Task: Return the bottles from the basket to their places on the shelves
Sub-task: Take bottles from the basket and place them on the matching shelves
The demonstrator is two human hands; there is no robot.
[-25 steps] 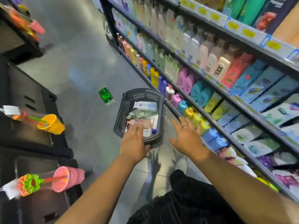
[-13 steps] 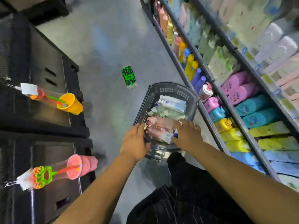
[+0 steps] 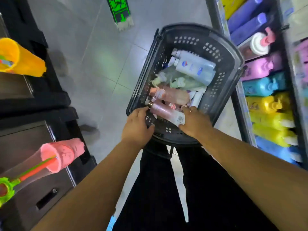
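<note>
aisle: grey tile floor [image 3: 100, 67], shelves [image 3: 241, 105] at 3 o'clock
basket [image 3: 188, 29]: black, 12 o'clock, loaded with bottles
pink bottle [image 3: 165, 113]: lying across basket's near end
right hand [image 3: 195, 121]: wrapped round its base
left hand [image 3: 135, 126]: curled over basket's rim, by the cap

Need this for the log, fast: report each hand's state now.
Left hand: on the basket near rim; grip cannot be told.
Right hand: grips the pink bottle.
</note>
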